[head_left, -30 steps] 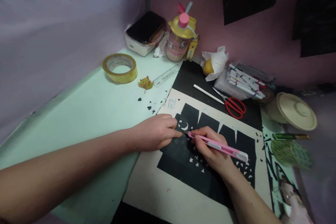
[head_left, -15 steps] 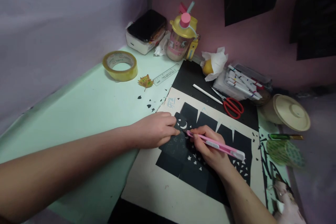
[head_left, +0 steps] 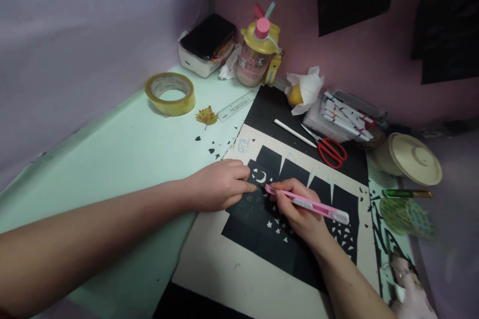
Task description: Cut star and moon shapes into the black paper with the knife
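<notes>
My right hand (head_left: 299,212) grips a pink craft knife (head_left: 310,204) like a pen, its tip touching a sheet of black paper (head_left: 258,222) cut with a moon and small stars. My left hand (head_left: 219,184) lies curled on the left edge of that black paper, fingertips pressed down just beside the knife tip. The black paper rests on a cream board (head_left: 224,269) on the pale green table (head_left: 123,154).
A roll of tape (head_left: 170,93), dry leaf (head_left: 207,117), clear ruler (head_left: 236,106), drinking bottle (head_left: 258,52), white box (head_left: 207,46), red scissors (head_left: 329,149), white stick (head_left: 295,133), markers (head_left: 346,115), lidded bowl (head_left: 411,159) and green pen (head_left: 406,193) ring the board. Black scraps (head_left: 213,151) lie nearby.
The view has shifted slightly. Both hands stay at the same spot on the black paper, with the knife tip nudged only a little.
</notes>
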`<act>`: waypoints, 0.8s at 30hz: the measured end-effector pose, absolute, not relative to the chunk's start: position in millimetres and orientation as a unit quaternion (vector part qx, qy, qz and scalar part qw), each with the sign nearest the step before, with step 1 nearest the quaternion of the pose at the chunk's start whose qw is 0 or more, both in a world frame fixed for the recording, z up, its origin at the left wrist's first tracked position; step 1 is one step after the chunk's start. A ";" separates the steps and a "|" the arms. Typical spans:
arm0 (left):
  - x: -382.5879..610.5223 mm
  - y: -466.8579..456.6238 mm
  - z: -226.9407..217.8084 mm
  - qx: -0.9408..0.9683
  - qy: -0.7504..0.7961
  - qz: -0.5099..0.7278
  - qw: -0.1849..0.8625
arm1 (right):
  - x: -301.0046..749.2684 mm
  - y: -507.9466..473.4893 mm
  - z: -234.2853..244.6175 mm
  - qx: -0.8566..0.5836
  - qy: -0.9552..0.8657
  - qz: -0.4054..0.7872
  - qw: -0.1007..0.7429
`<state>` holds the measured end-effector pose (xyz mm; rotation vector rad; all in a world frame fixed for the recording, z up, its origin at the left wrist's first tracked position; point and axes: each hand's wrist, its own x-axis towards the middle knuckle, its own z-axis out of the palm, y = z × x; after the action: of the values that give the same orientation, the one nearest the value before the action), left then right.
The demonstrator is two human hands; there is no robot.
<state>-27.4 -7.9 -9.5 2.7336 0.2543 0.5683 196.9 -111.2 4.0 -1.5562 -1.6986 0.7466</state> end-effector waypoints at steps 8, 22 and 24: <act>-26.6 -7.7 -7.5 0.962 0.089 0.190 0.174 | 195.2 -110.2 4.5 -0.595 -0.667 0.278 0.352; -26.1 -7.6 -10.7 0.960 0.087 0.202 0.176 | 196.1 -112.3 4.3 -0.604 -0.663 0.274 0.347; -26.3 -7.7 -10.3 0.960 0.089 0.200 0.174 | 195.7 -112.4 4.4 -0.604 -0.665 0.270 0.347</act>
<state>-26.3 -7.7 -10.3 2.7212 0.2520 0.5667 195.7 -112.4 4.4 -1.5665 -1.7246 0.7005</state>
